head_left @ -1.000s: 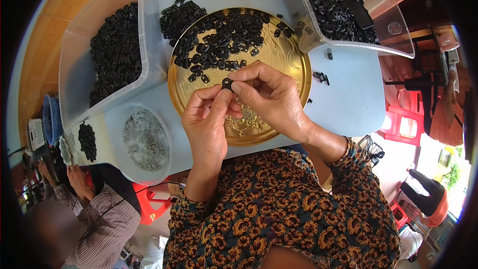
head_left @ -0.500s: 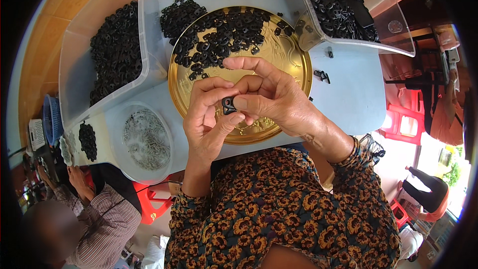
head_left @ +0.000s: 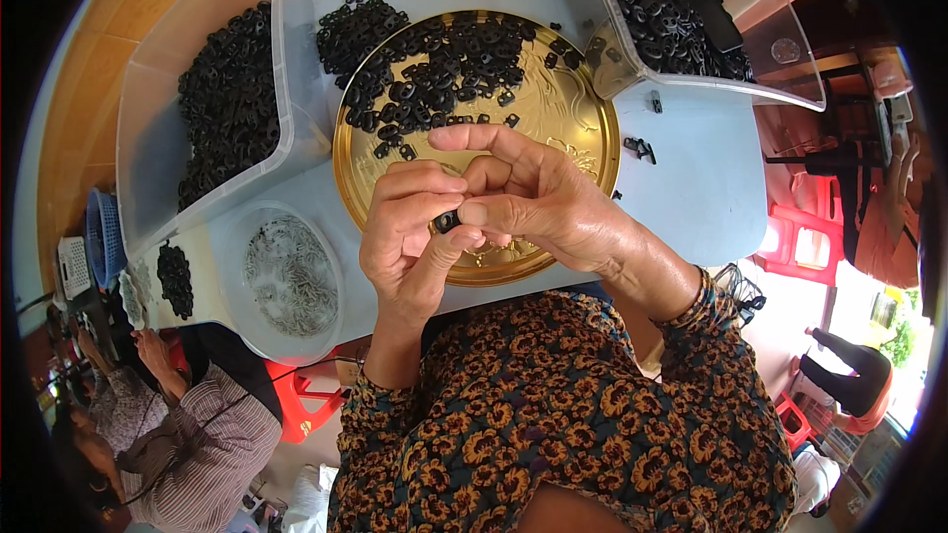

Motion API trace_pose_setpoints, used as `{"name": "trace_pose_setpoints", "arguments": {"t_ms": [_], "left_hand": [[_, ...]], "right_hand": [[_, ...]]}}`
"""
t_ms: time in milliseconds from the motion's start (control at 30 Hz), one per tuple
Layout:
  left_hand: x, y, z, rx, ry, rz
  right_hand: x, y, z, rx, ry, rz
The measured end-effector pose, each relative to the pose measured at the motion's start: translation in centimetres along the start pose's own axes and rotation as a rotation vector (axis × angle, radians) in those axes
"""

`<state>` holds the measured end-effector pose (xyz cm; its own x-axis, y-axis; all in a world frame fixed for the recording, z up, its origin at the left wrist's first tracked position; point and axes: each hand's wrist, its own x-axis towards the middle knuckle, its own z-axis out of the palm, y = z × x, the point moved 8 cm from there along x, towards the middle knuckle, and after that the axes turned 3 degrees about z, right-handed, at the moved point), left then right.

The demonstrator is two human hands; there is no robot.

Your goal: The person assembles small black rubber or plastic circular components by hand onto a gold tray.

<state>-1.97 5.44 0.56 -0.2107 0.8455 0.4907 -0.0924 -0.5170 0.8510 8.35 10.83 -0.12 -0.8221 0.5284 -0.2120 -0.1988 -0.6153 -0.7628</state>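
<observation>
Over the near part of a round gold tray, my two hands meet around a small black plastic cord lock with a hole through it. My left hand pinches it between thumb and fingers. From the right, the thumb of my right hand presses against its edge, with the index finger raised and bent above. The fingers cover most of the piece. Many similar black pieces lie loose on the far half of the tray.
Clear plastic bins of black parts stand at left and far right. A clear bowl of small metal springs sits at near left. Loose parts lie right of the tray. A co-worker's hands are at lower left.
The black cord lock has turned and sits lower between my fingers, showing less of itself. My left fingers have closed further over it; my right index finger has shifted slightly left.
</observation>
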Motion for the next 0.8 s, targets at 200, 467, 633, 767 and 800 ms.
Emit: {"name": "trace_pose_setpoints", "arguments": {"t_ms": [200,467,633,767,800], "left_hand": [[0.1,-0.3,-0.1,-0.123,0.033,-0.027],[0.6,0.3,0.4,0.019,0.007,0.037],[0.3,0.3,0.2,-0.003,0.031,0.006],[-0.7,-0.2,-1.0,0.052,0.03,-0.091],[-0.9,-0.5,-1.2,0.055,0.04,-0.144]], "right_hand": [[-0.1,-0.3,0.2,0.032,0.037,-0.057],[-1.2,-1.9,0.0,-0.246,0.11,-0.242],[-3.6,-7.2,-1.6,-0.454,0.344,-0.494],[-7.4,-14.2,-4.2,-0.782,0.731,-0.831],[-8.3,-15.7,-4.7,-0.852,0.804,-0.927]]}}
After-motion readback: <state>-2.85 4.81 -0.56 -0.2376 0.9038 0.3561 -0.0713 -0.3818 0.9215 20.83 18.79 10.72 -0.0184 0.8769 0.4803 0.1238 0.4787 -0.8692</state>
